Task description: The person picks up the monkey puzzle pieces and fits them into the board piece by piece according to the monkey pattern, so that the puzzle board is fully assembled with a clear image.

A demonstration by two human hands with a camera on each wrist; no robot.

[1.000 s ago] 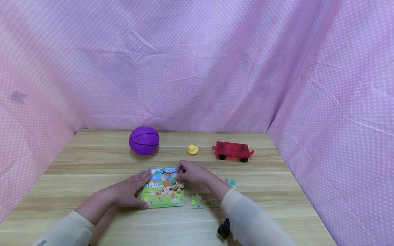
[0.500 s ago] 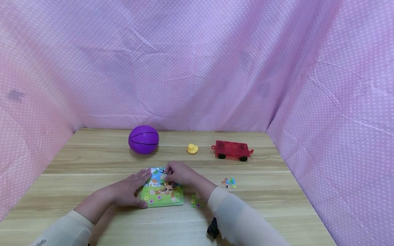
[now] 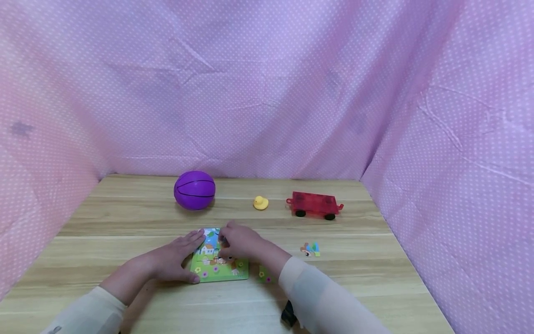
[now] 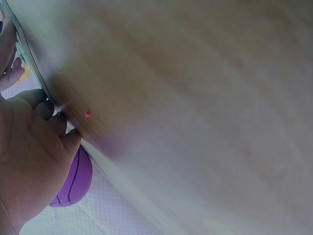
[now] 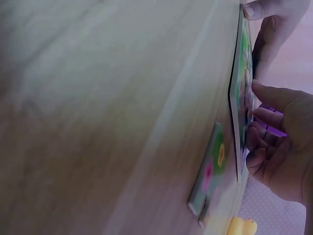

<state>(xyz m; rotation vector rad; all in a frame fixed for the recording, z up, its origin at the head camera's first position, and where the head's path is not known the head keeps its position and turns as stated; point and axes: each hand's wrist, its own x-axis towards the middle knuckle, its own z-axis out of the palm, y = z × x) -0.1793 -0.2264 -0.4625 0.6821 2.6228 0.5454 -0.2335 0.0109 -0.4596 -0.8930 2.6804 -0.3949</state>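
Note:
A square jigsaw puzzle board with a cartoon monkey, a house and flowers lies flat on the table. My left hand rests along its left side, fingers straight at the far corner and thumb on the near corner. Over the upper middle of the board, my right hand pinches a puzzle piece that its fingers mostly hide. In the right wrist view, the fingertips meet the board's surface. A green flower piece lies just right of the board, partly behind the right forearm. Farther right lies a blue-and-brown piece group.
Behind the board stand a purple ball, a yellow toy duck and a red toy wagon. Pink dotted cloth hangs around the wooden table. A black device sits at my right wrist.
My right hand has shifted left from the board's right edge to its upper middle, with its piece. That leaves a dark gap visible half a second ago. My left hand keeps its place.

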